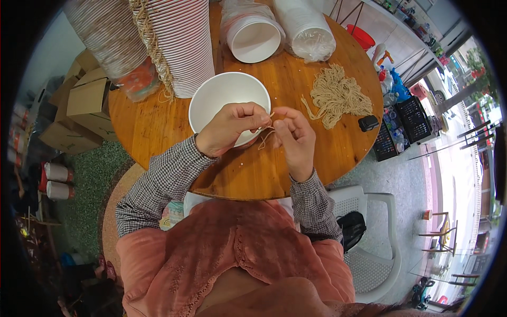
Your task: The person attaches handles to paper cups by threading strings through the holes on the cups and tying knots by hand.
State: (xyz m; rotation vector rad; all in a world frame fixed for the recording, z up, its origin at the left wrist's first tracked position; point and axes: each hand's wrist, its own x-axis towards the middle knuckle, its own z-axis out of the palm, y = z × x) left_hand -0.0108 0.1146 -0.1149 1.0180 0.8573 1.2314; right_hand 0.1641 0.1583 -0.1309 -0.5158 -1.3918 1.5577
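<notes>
Both hands meet over the round wooden counter (243,174). The left hand (229,127) pinches one end of a short tan string (265,136) in a closed grip, lying across the rim of a white bowl (222,95). The right hand (296,134), at 3 o'clock from it, pinches the string too. A heap of loose strings (338,95) lies at 1 o'clock, stacked bowls (179,42) at 11 o'clock.

Soft, even daylight lit the sharp centre, brightest and slightly washed out at far right, while fisheye distortion bent edges into a black rim.
</notes>
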